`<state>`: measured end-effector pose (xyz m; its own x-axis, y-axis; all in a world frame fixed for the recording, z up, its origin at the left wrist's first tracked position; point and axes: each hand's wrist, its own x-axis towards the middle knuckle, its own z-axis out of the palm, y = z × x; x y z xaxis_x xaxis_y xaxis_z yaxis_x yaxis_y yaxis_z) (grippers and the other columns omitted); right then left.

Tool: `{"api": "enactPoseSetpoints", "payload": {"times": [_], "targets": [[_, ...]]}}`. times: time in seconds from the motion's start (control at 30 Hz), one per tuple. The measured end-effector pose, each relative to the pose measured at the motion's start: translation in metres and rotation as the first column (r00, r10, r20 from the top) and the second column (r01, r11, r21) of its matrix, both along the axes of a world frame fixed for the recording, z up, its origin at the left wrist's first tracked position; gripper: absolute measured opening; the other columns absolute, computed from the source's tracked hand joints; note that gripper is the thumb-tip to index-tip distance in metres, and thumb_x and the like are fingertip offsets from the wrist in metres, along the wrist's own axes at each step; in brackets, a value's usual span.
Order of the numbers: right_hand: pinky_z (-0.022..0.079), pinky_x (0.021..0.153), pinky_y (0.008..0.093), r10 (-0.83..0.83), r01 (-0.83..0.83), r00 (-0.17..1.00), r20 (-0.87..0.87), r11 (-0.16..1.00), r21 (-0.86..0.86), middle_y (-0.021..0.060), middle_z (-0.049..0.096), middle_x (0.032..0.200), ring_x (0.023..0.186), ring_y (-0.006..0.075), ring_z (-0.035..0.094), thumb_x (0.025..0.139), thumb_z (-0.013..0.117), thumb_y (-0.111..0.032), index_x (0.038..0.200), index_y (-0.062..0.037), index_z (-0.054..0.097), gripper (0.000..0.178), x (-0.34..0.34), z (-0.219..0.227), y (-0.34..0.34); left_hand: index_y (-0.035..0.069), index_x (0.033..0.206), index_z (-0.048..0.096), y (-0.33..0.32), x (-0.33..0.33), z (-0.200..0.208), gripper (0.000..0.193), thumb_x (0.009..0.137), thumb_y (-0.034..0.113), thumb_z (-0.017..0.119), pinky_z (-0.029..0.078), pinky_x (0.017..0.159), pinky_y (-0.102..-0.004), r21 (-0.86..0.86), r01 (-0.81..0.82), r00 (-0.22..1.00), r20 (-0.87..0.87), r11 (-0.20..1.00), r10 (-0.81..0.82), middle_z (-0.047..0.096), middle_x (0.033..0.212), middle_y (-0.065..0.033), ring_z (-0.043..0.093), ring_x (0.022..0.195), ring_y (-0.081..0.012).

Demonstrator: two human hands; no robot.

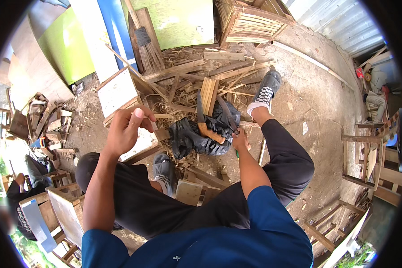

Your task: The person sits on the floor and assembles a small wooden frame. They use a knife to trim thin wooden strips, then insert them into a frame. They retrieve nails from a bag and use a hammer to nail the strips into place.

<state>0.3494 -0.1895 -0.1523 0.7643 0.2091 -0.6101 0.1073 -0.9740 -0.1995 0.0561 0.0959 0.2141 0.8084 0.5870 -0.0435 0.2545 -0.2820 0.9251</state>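
My right hand [241, 140] is closed at the base of a long dark-bladed knife [227, 112], its blade pointing away from me. A bit of green shows just under that hand, perhaps the handle. Beside it, a second blade with a curved wooden handle [211, 133] lies on a crumpled black plastic bag [183, 139]. A flat bundle of pale wooden strips [208, 94] stands between the two blades. My left hand [128, 130] is raised above a white-topped wooden piece [140, 144], fingers loosely bent and apart, with nothing visible in it.
Wood offcuts and shavings [183, 85] cover the ground ahead. A broom [149, 53] leans against boards at the back. A slatted wooden frame [256, 24] stands far right of centre. Wood scraps [46, 123] are heaped at left, near a seated person [24, 192]. Wooden frames [366, 147] stand right.
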Motion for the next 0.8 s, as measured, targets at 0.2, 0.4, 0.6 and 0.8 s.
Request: {"api": "enactPoseSetpoints", "payload": {"times": [0.2, 0.4, 0.6, 0.8], "targets": [[0.028, 0.120, 0.0630, 0.148, -0.148, 0.989, -0.011, 0.986, -0.076, 0.0135, 0.052, 0.155, 0.140, 0.0356, 0.054, 0.096, 0.071, -0.036, 0.152, -0.0293, 0.047, 0.061, 0.000, -0.007, -0.014, -0.002, 0.092, 0.071, 0.000, 0.000, -0.003, 0.067, 0.113, 0.053, 0.039, 0.051, 0.066, -0.0323, 0.051, -0.021, 1.000, -0.022, 0.999, 0.022, 0.067, 0.070, -0.0097, 0.068, 0.068, -0.0158], [0.037, 0.116, 0.0597, 0.214, -0.217, 0.976, -0.040, 0.973, -0.076, 0.0192, 0.059, 0.147, 0.139, 0.0393, 0.055, 0.093, 0.068, -0.025, 0.152, -0.0218, 0.044, 0.064, -0.010, -0.003, -0.020, -0.002, 0.093, 0.071, -0.002, -0.001, -0.001, 0.064, 0.114, 0.049, 0.039, 0.050, 0.066, -0.0318, 0.080, -0.086, 0.995, -0.045, 0.993, 0.090, 0.065, 0.068, -0.0079, 0.064, 0.067, -0.0141], [0.050, 0.100, 0.0568, 0.229, -0.224, 0.971, -0.065, 0.971, 0.079, 0.0237, 0.071, 0.125, 0.123, 0.0449, 0.065, 0.095, 0.065, -0.024, 0.143, -0.0175, 0.047, 0.052, -0.014, 0.007, -0.046, -0.002, 0.092, 0.070, -0.003, 0.001, -0.002, 0.061, 0.114, 0.046, 0.039, 0.048, 0.065, -0.0312, 0.068, -0.094, 0.996, 0.017, 0.993, 0.093, 0.064, 0.066, -0.0071, 0.061, 0.065, -0.0136], [0.051, 0.085, 0.0506, 0.096, -0.124, 0.992, 0.084, 0.874, 0.470, 0.0257, 0.070, 0.106, 0.100, 0.0479, 0.067, 0.098, 0.071, -0.034, 0.114, -0.0038, 0.059, 0.036, -0.019, -0.002, -0.058, -0.001, 0.091, 0.071, -0.014, 0.013, 0.005, 0.059, 0.114, 0.044, 0.041, 0.047, 0.063, -0.0319, 0.091, -0.047, 0.998, 0.051, 0.995, 0.043, 0.064, 0.064, -0.0056, 0.059, 0.062, -0.0134]]}}
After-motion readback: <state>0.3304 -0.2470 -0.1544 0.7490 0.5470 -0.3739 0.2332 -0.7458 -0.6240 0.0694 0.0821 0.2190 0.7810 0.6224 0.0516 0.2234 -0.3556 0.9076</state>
